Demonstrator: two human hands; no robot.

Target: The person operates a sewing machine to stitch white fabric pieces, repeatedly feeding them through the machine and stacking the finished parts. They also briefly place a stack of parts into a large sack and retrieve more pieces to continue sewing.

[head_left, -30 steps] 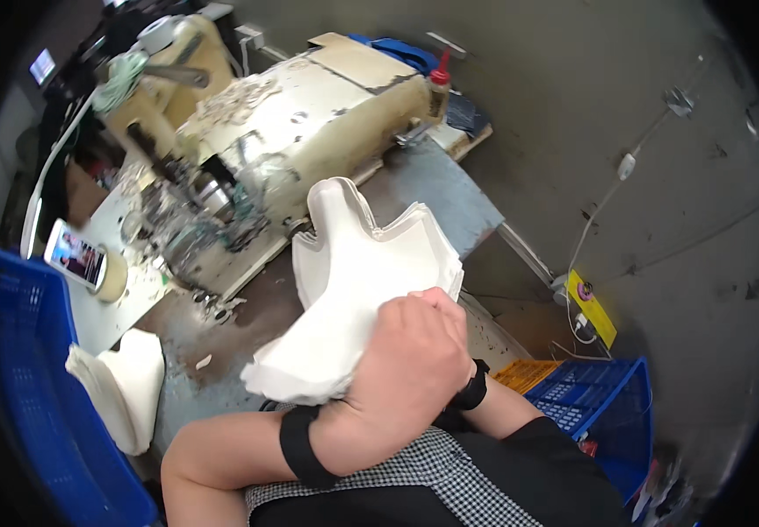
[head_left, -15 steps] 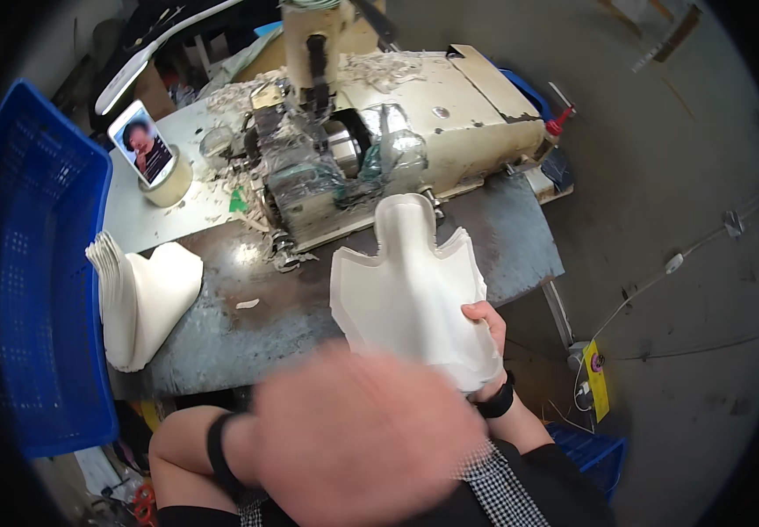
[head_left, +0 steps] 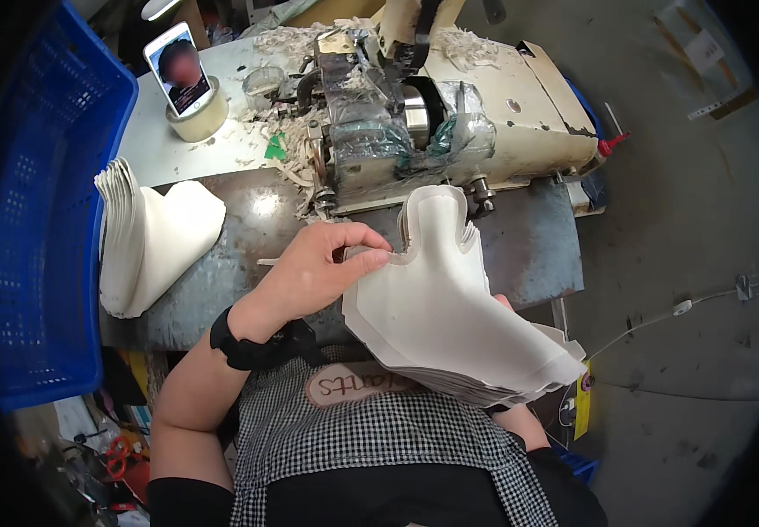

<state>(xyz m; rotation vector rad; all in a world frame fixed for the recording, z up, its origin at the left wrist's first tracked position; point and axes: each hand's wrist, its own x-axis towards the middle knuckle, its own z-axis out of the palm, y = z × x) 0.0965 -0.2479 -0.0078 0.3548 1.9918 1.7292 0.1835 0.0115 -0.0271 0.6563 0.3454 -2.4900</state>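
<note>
The left hand (head_left: 309, 277) pinches the rim of a stack of white sheets (head_left: 432, 299), thumb and forefinger closed beside the notch at its narrow tab. The right hand (head_left: 504, 302) is mostly hidden beneath; a thumb shows at the stack's right side, but how tightly it holds cannot be told. The stack hangs over the front edge of the tabletop (head_left: 528, 237), tab toward the machine (head_left: 414, 132).

The sheets look light, thin and bendy, and the layers would probably slide or fan apart; a palm under the wide part and a pinch at the rim should suit them.

A blue basket (head_left: 46, 290) with pierced walls stands off the tabletop's left edge, a folded white stack (head_left: 177, 224) beside it. Near the back-left corner, a tape roll (head_left: 199, 121) props a phone (head_left: 177, 70).
</note>
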